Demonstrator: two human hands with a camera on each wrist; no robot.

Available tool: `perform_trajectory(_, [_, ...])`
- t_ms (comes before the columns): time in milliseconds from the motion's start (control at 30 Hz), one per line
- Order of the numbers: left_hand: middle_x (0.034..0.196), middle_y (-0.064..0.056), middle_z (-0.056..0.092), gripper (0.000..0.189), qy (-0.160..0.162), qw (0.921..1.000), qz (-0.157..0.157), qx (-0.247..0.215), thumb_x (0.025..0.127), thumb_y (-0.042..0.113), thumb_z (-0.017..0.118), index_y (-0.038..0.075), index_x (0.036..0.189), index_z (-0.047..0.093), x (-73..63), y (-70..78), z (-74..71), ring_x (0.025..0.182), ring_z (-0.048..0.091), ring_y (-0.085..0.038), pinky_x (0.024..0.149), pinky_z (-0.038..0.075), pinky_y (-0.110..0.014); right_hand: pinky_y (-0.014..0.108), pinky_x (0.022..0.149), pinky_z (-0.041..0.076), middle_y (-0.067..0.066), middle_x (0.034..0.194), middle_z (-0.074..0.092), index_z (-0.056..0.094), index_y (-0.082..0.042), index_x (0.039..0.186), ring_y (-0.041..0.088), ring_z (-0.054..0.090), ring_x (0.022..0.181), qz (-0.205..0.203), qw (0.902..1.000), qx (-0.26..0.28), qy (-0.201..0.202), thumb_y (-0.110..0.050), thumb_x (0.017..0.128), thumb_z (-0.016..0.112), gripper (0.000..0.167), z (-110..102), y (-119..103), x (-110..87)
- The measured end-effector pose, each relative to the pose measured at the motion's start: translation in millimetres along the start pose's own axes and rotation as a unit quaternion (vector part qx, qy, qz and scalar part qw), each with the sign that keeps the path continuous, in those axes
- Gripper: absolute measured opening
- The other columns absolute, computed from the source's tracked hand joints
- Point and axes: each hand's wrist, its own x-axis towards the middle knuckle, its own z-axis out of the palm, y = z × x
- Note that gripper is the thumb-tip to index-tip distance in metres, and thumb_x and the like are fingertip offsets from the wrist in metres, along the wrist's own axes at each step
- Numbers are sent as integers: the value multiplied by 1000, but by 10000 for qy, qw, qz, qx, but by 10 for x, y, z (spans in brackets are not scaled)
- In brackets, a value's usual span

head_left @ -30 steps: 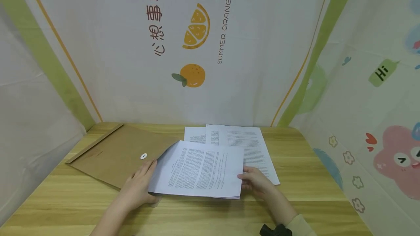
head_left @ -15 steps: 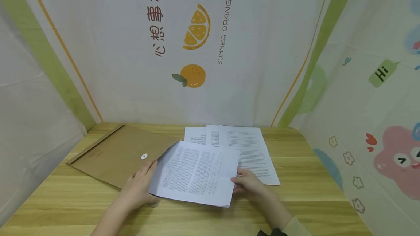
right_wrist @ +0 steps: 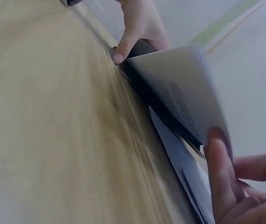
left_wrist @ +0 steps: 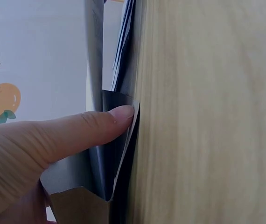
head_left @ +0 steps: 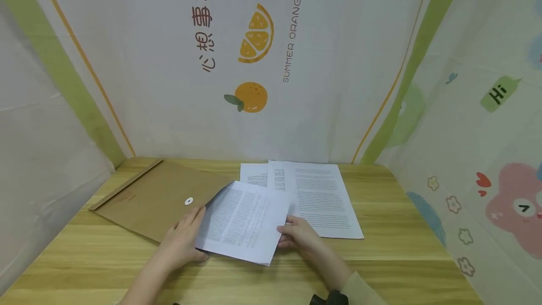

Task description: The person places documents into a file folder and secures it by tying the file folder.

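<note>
A brown kraft document envelope [head_left: 156, 196] with a white round button lies at the left of the table, its mouth facing right. My left hand [head_left: 179, 241] grips the mouth, fingers on the upper layer. In the left wrist view the thumb [left_wrist: 121, 114] presses the lower flap down, so the mouth gapes. My right hand [head_left: 298, 234] pinches the right edge of a stack of printed sheets [head_left: 243, 222] between thumb and fingers. The stack's left part is inside the envelope, hidden. In the right wrist view the stack [right_wrist: 184, 88] bends upward between the two hands.
More printed sheets [head_left: 323, 201] lie overlapping on the wooden table [head_left: 394, 229] behind my right hand. A white cloth with orange prints [head_left: 250, 135] hangs along the back edge. Another printed cloth [head_left: 461, 154] stands at the right side.
My right hand has moved left with the stack, and more of the sheets are now inside the envelope. My left hand has kept its grip on the mouth.
</note>
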Motion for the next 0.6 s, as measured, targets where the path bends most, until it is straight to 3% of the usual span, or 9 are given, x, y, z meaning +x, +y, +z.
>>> perform_trajectory(267, [145, -31, 31, 118, -26, 10000, -3, -47, 50, 27, 94, -11, 142, 31, -13, 12, -13, 127, 35, -51, 89, 31, -75, 31, 57, 57, 19, 83, 68, 59, 10, 109, 22, 68, 63, 165, 9972, -726, -28, -12, 98, 49, 27, 145, -53, 168])
perform_trajectory(467, [145, -31, 31, 119, -20, 10000, -24, -44, 50, 27, 94, -10, 143, 31, -12, 1, 8, 128, 35, -51, 89, 31, -75, 32, 51, 56, 15, 65, 66, 62, 5, 85, 22, 66, 53, 19, 9820, -1859, 337, -8, 94, 52, 18, 171, -137, 244])
perform_trajectory(600, [145, -31, 31, 118, 5, 10000, -13, -56, 50, 26, 94, -10, 143, 31, -10, -6, 14, 128, 35, -50, 89, 32, -74, 29, 51, 56, 12, 64, 65, 59, 3, 83, 17, 64, 52, -117, 9839, -1692, 558, -2, 91, 56, 10, 177, -143, 306])
